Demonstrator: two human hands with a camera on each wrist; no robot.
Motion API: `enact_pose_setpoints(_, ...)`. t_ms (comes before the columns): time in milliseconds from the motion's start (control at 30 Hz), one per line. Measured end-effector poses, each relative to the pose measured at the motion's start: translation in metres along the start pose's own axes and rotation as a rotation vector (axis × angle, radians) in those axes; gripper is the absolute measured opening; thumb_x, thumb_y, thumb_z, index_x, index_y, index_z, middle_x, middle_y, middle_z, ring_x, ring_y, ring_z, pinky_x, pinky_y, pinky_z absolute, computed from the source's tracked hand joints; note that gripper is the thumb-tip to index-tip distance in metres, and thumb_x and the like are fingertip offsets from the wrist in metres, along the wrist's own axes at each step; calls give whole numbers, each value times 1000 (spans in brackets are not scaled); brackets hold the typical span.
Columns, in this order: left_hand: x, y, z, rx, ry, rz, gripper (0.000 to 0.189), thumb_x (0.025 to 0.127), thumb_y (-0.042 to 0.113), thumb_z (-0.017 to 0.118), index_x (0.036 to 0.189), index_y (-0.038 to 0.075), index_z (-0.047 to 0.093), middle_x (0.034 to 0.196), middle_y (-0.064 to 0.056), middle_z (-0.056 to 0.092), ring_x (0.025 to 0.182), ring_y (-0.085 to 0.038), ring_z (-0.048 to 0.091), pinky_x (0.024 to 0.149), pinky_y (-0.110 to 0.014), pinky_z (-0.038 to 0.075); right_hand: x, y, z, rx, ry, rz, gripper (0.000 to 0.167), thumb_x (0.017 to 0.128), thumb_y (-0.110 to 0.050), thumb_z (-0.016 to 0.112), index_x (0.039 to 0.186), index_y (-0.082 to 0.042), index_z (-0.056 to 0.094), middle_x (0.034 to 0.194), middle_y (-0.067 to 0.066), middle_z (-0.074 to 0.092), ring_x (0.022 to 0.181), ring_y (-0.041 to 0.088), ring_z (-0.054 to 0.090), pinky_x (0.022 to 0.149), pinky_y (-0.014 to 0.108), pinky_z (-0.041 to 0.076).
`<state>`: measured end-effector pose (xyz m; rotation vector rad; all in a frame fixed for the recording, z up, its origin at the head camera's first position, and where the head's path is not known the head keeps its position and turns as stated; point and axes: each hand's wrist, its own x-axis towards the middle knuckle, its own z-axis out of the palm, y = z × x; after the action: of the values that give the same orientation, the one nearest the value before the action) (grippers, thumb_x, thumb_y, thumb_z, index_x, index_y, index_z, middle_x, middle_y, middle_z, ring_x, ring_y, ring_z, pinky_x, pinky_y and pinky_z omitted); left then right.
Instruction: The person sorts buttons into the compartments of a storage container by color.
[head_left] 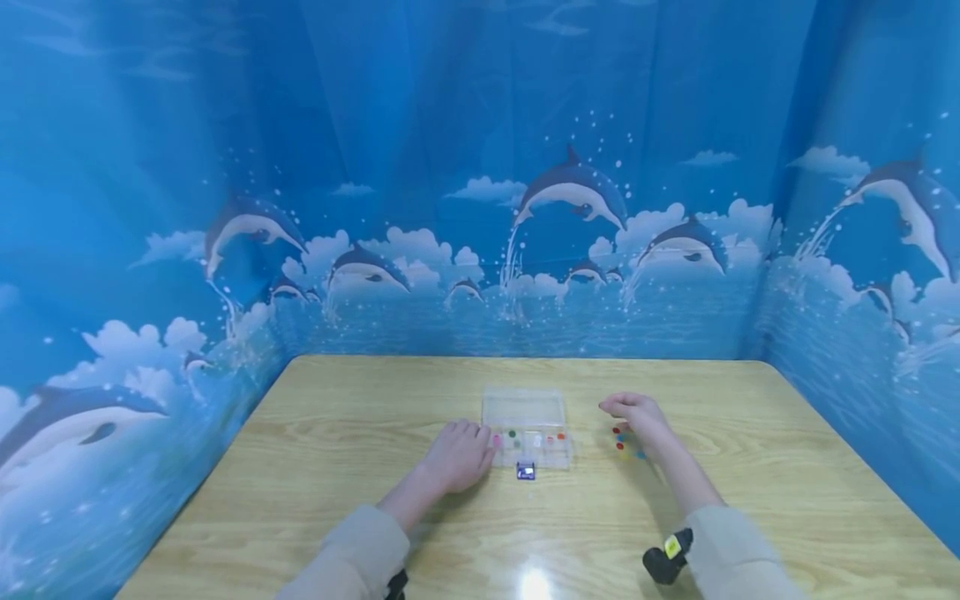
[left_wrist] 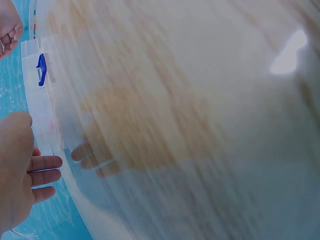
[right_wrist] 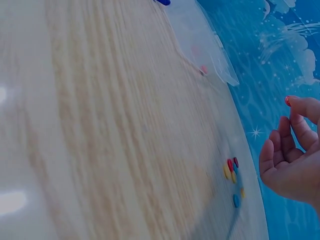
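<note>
Right hand [head_left: 637, 412]: fingertips pinch one red bead [right_wrist: 288, 101], remaining fingers loosely bent; raised over the table [head_left: 315, 450], right of the box [head_left: 557, 458]. Shallow hold, I judge: gentle, centred pressure, since squeezing off to one side could shoot the bead out.

Left hand [head_left: 457, 454]: released, fingers extended at the box's left edge; thumb hidden, so cannot tell whether it presses. Light steadying there would suit; a hard push may slide the box.

Box sits mid-width on the table, nearer the far edge, lid [head_left: 522, 408] laid back toward that edge. Blue clip [head_left: 526, 471] at its near edge; give it clearance. A few coloured pieces inside, green [head_left: 512, 433] among them.

Loose beads [right_wrist: 236, 201], red, yellow and blue, bunched between the box and the table's right edge. Wrist best carried high so the sleeve [head_left: 731, 542] does not scatter them.
</note>
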<state>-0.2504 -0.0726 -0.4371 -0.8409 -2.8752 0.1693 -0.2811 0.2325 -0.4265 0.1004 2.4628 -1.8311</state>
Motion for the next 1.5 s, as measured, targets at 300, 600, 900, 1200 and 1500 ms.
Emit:
enact_pose_setpoints(300,-1,0,2,-7,2,-1,34,100,34,35,106,7,53,96,-8,57,96,-23,54,89,-37,44,0,-1,23,-20,4,-8,13,87,-17,63,90,-4,65,96,0,61,84,18,49,66,31,42)
enact_pose_setpoints(600,0,1,3,-16,0,-10,35,100,35,34,108,7,53,100,-9,58,101,-24,55,92,-39,43,3,-4,41,-27,-3,-43,13,83,-12,66,89,0,65,94,3,61,86,16,50,72,32,45)
enact_pose_setpoints(900,0,2,2,-34,7,-21,34,100,33,33,105,7,54,94,-9,58,95,-24,55,89,-39,44,4,1,55,-24,-20,-25,9,83,-9,66,86,0,66,79,0,60,61,14,45,55,25,41)
enact_pose_setpoints(1200,0,3,4,-30,-4,-15,36,101,34,31,106,7,54,94,-8,57,95,-23,54,90,-39,44,4,5,64,-47,-15,-1,10,83,-10,66,86,-1,65,77,2,61,66,15,48,58,26,41)
enact_pose_setpoints(1500,-1,1,4,9,9,2,32,99,34,37,107,7,53,97,-8,57,97,-23,54,90,-38,44,2,0,66,-64,-30,-49,11,82,-8,66,86,2,65,75,2,61,63,15,46,55,25,38)
